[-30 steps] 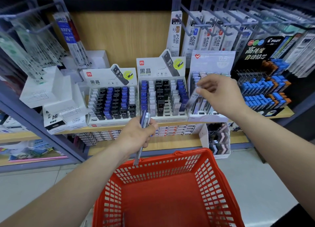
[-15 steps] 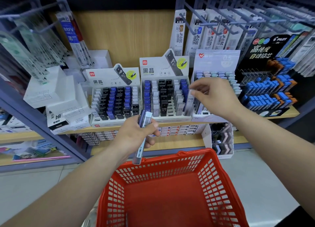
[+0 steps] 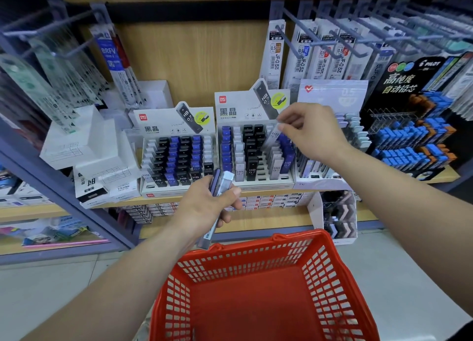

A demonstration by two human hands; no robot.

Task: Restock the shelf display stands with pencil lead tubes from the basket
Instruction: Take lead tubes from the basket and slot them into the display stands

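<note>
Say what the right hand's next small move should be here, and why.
Probably lower the pale tube into an empty front slot of the middle display stand. The right hand pinches it tilted over that stand's right columns, where several slots look open. The left hand holds spare tubes ready.

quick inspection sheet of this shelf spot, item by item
surface: wooden shelf, level, crowded
job's things: middle stand has gaps in its front rows; left stand nearly full; red basket below the hands
clutter: white boxes stacked left of the stands
hands: left hand grips several tubes; right hand pinches a clear tube over the middle stand
cables: nothing seen
surroundings: refill packs on pegs above; Pilot display at right
</note>
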